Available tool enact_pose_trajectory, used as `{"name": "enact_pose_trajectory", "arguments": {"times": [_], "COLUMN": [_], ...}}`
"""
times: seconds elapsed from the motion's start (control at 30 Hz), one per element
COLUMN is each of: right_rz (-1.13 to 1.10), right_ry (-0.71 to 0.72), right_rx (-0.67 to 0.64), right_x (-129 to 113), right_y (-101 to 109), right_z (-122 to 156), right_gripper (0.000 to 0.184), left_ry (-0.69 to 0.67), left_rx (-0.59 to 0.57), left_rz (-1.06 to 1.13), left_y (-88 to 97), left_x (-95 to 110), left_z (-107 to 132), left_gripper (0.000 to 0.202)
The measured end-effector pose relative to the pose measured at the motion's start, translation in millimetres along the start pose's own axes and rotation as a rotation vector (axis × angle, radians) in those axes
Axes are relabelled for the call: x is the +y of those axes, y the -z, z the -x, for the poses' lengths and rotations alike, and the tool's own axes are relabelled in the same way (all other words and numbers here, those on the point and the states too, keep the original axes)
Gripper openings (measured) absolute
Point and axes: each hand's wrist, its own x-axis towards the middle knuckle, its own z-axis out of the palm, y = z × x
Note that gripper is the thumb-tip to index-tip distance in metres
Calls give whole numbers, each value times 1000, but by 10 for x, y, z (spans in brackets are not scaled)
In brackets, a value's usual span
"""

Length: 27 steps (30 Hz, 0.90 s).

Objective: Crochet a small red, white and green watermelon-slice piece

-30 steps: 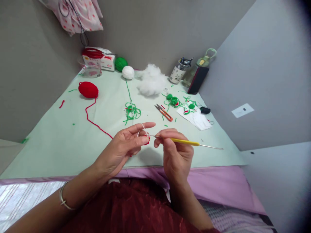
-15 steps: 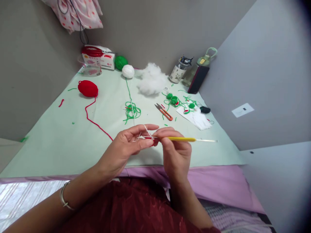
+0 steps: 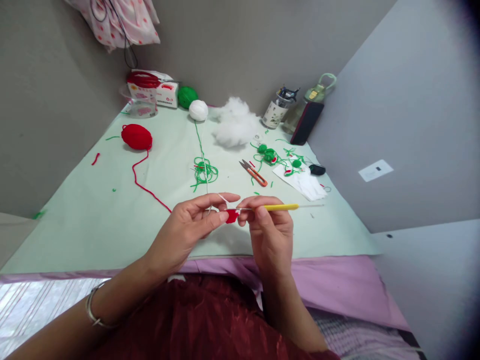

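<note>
Between thumb and fingers my left hand (image 3: 195, 217) pinches a small red crochet piece (image 3: 232, 216) with a bit of white at its edge. White yarn (image 3: 206, 172) runs from the white ball (image 3: 198, 110) to my left hand and over its raised index finger. My right hand (image 3: 272, 227) is closed around a crochet hook with a yellow handle (image 3: 281, 207); its metal tip lies at the top of the red piece. Red yarn (image 3: 152, 191) leads from the red ball (image 3: 137, 137) toward my left hand.
Orange thread snips (image 3: 254, 173) and a tangle of green yarn (image 3: 204, 171) lie beyond my hands. White stuffing (image 3: 235, 122) sits farther back. Small green crochet pieces (image 3: 269, 155) and a white tissue (image 3: 300, 181) are at right, near a bottle (image 3: 315, 95) and a phone (image 3: 307, 123).
The red piece now shows more below my left fingertips. The hook has turned nearer to level, and its back end has risen and shifted left with my right hand.
</note>
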Motion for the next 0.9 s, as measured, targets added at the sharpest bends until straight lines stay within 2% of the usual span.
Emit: {"name": "enact_pose_trajectory", "arguments": {"times": [0.13, 0.3, 0.4, 0.6, 0.7, 0.8, 0.9], "right_rz": [-53, 105, 245, 656, 833, 991, 1123], "right_ry": [-30, 19, 146, 528, 605, 660, 778], "right_rx": [-16, -40, -63, -183, -219, -181, -121], "right_x": [-17, -97, -140, -154, -125, -76, -28], "right_y": [11, 53, 60, 93, 111, 99, 72], "right_z": [-15, 45, 88, 157, 201, 244, 262], "right_gripper": [14, 15, 17, 28, 34, 41, 45], "left_ry": [16, 29, 15, -77, -113, -124, -50], "left_rx": [-24, -24, 10, 53, 84, 99, 61], "left_rz": [-5, -6, -45, -109, -109, -86, 47], "left_y": [6, 11, 1, -53, -89, -126, -143], "left_x": [4, 22, 34, 54, 50, 24, -5], "left_z": [4, 24, 38, 27, 12, 17, 26], "left_gripper": [24, 25, 25, 22, 26, 33, 41]}}
